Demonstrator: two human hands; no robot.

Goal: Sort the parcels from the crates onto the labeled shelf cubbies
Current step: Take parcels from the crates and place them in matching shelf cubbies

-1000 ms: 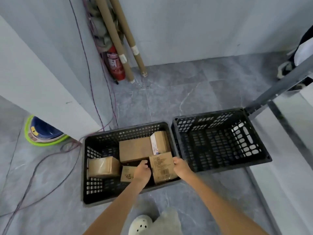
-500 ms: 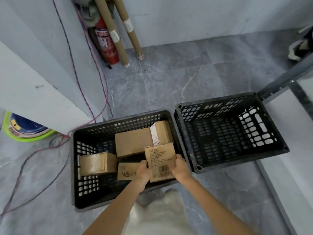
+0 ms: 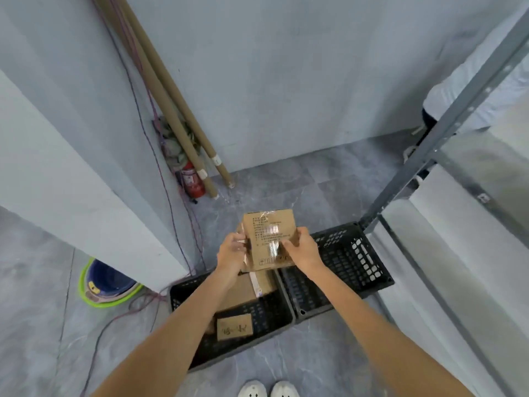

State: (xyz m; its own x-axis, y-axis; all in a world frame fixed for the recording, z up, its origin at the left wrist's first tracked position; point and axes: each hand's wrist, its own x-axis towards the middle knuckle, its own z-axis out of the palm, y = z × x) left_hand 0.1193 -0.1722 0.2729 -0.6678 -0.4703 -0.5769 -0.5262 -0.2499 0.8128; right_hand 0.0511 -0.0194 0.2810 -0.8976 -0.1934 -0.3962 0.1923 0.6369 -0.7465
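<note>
Holding one brown parcel [image 3: 269, 239] up over the crates, the person has the left hand [image 3: 230, 252] curled round its left edge and the right hand [image 3: 300, 249] clasping its right edge. Each grip is closed on the box, whose printed label faces the camera. It hangs clear above the left crate [image 3: 183, 295], not yet near any cubby.

The sorting looks to be partway. The right crate [image 3: 360, 265] appears empty, while the left crate holds at least a large carton [image 3: 243, 290] and a small box with handwriting [image 3: 234, 328]; more may lie hidden under the forearm. No filled cubby shows, so how many parcels are already shelved cannot be told.

A grey metal shelf upright [image 3: 458, 118] and a pale shelf board [image 3: 463, 247] stand at the right. Both crates sit on a grey marbled tile floor [image 3: 286, 179]. Two cardboard tubes [image 3: 171, 96] lean in the corner beside a red fire extinguisher [image 3: 191, 181]. A thin cable [image 3: 160, 173] runs down the wall, and a blue basin [image 3: 108, 279] sits by the white partition.
</note>
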